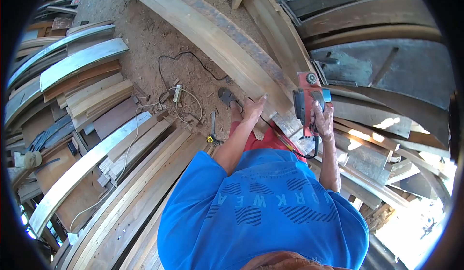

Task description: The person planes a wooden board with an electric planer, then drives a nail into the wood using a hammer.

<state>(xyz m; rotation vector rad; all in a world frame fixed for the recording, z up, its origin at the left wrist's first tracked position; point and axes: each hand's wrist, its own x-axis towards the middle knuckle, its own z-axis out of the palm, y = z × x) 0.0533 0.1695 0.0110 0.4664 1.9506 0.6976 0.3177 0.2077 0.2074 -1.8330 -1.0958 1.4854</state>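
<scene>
My right hand (323, 120) is wrapped round the handle of a red electric planer (304, 84), held up at the right side of a long wooden plank (217, 43). The planer's dark base faces left, toward the plank's near end, and a black cord hangs from it past my legs. My left hand (254, 108) grips the plank's left edge near that end, the fingers partly hidden. The plank runs away to the upper left, pale on its broad face with a rough, darker strip along its right side.
Stacked boards (96, 96) line the left, and more timber (377, 67) leans on the right. On the sawdust-covered ground lie a white power strip (177, 93), looping cords and a tool with a yellow end (210, 138). My sandalled foot (227, 96) stands beside the plank.
</scene>
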